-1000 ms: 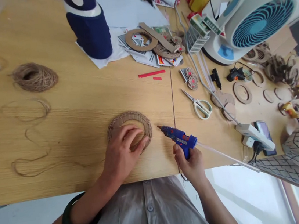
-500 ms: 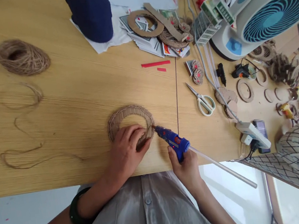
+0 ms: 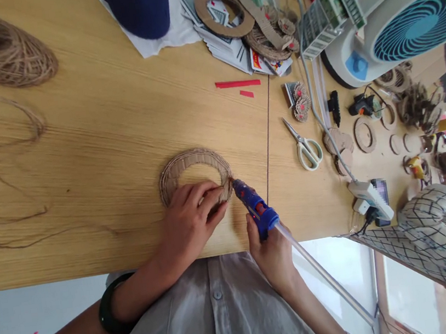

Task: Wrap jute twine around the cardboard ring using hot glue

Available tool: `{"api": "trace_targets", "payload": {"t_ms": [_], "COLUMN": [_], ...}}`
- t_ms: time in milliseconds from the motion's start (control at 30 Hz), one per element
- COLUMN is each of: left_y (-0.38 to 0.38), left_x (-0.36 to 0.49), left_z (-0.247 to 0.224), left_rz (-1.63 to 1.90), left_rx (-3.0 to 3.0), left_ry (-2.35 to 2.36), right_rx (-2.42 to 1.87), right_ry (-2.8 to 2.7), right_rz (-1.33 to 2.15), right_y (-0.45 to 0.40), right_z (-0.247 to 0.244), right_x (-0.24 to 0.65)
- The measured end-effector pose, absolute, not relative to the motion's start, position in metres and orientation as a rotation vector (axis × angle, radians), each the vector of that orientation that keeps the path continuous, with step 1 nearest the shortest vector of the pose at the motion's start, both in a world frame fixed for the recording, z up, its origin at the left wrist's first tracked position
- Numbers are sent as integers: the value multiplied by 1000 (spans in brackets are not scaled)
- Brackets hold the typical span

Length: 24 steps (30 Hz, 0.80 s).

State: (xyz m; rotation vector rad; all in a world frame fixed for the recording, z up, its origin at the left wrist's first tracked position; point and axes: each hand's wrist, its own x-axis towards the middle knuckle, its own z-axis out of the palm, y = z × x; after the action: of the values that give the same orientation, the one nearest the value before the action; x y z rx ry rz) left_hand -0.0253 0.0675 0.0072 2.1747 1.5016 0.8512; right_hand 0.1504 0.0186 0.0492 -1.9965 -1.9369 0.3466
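My left hand (image 3: 191,221) grips the near side of a cardboard ring (image 3: 170,177) wrapped with twine around its outer edge. Its fingers are closed over the rim and hide part of it. In my right hand (image 3: 275,256) is a blue hot glue gun (image 3: 255,206), its nozzle at the right side of the ring; I cannot tell whether the tip touches. A long clear glue stick (image 3: 325,274) sticks out of the gun's back end. A loose strand of twine (image 3: 22,245) lies to the left, below a ball of twine (image 3: 3,51).
Scissors (image 3: 307,149), red strips (image 3: 238,83) and corrugated cardboard flowers (image 3: 301,102) lie to the right. Playing cards (image 3: 228,55) and a dark blue cylinder (image 3: 138,7) stand at the back. A white fan (image 3: 354,38), a grey cable and a power strip (image 3: 371,199) occupy the right side.
The view has shifted slightly. The glue gun has tilted more upright, its nozzle a little higher along the ring's right side. My left hand keeps its hold on the ring.
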Motion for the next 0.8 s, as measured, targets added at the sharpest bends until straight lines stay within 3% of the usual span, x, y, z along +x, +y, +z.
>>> {"api": "trace_targets", "payload": {"t_ms": [800], "left_y": [68], "left_x": [-24], "left_z": [7], "left_rz": [870], "left_rx": [2189], "left_ry": [1509], "right_rx": [-1998], "right_ry": [-2017], "right_rz": [210], "right_y": [22], "right_z": [61], "right_x": [149]}}
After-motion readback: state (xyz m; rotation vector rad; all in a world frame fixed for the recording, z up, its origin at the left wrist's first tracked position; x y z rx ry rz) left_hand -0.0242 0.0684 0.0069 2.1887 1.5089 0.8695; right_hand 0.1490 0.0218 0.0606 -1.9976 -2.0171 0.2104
